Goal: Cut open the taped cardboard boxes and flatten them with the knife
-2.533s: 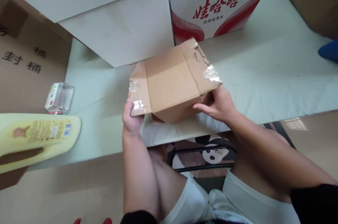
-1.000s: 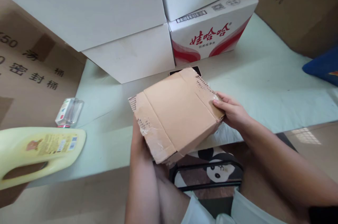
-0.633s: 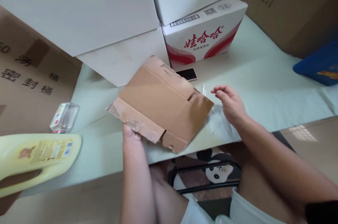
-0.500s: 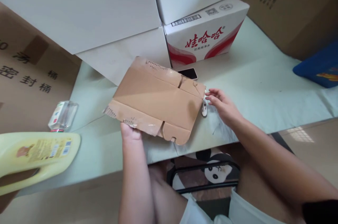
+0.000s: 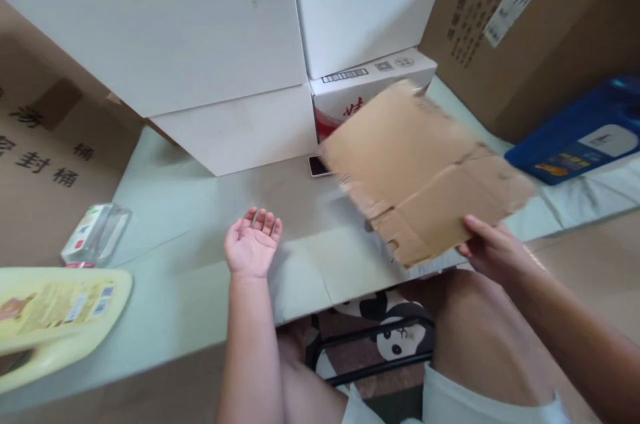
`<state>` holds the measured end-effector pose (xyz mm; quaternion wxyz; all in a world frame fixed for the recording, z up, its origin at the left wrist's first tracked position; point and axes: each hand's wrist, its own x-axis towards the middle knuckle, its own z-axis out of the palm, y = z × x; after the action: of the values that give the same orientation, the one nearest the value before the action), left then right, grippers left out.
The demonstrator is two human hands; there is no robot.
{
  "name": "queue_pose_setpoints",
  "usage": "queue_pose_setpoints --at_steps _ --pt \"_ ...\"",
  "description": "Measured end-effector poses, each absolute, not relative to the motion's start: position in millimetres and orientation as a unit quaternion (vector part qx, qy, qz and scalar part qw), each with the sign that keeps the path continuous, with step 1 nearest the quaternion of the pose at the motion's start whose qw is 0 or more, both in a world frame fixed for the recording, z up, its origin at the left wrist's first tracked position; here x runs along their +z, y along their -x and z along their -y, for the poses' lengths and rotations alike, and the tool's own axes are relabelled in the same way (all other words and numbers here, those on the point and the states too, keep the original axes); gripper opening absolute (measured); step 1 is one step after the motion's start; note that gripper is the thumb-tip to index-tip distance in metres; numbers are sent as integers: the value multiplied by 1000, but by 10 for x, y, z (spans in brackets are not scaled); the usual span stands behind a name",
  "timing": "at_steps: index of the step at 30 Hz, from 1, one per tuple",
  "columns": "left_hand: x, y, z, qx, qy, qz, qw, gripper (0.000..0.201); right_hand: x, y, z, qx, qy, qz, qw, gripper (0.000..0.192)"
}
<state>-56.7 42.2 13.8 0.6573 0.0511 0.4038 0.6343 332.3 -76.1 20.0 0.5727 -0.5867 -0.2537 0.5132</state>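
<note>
A flat brown piece of cardboard (image 5: pixel 415 177) with torn, ragged edges and fold lines hangs tilted above the right half of the table. My right hand (image 5: pixel 493 247) grips it by its near right edge, thumb on top. My left hand (image 5: pixel 253 243) is held palm up over the table, fingers apart and slightly curled, with nothing in it. Behind the cardboard, a phone (image 5: pixel 319 167) lies partly covered on the table. The cardboard also hides much of a white and red carton (image 5: pixel 330 107).
White boxes (image 5: pixel 225 31) are stacked at the back. Brown cartons stand at the left (image 5: pixel 55 144) and right (image 5: pixel 540 31). A yellow jug (image 5: pixel 65 317) and a clear plastic bottle (image 5: pixel 97 234) lie at the left. A blue bottle (image 5: pixel 575 137) lies at the right.
The cardboard has moved from my left hand to my right hand, shifting rightward and turning. My left hand has let go and lies palm up. The view has shifted slightly.
</note>
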Motion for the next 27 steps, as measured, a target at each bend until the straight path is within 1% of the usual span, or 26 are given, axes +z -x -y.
queue_pose_setpoints --at_steps 2,4,7,9,10,11,13,14,16,17,19,23,27 --pt "155 536 -413 624 -56 -411 662 24 234 -3712 941 386 679 193 594 46" --pt "137 497 -416 612 -67 -421 666 21 281 -4050 1024 288 744 171 578 42" --pt "85 433 -441 601 -84 -431 668 18 344 -4411 870 215 783 198 549 42" --pt "58 389 -464 600 -97 -435 664 16 358 -4553 559 209 783 222 543 42" --pt "48 365 -476 601 -104 -438 661 15 357 -4596 350 215 781 234 537 38" --pt "41 341 -489 601 -112 -441 657 15 353 -4624 115 219 780 247 531 33" --pt "32 291 -515 598 -128 -452 649 16 340 -4636 -388 237 779 282 508 17" --pt "29 267 -527 594 -135 -458 647 17 328 -4624 -629 253 777 299 492 18" --pt "22 233 -549 586 -148 -464 648 19 279 -4579 -1025 304 771 343 443 37" --pt "19 225 -557 582 -152 -465 649 20 238 -4551 -1163 324 770 365 411 42" --pt "13 232 -565 579 -160 -462 652 22 126 -4495 -1308 345 772 410 342 45" --pt "6 305 -551 583 -169 -457 650 23 -131 -4397 -1212 321 775 501 212 46" --pt "17 375 -513 592 -177 -453 643 26 -314 -4256 -971 263 760 581 125 61"
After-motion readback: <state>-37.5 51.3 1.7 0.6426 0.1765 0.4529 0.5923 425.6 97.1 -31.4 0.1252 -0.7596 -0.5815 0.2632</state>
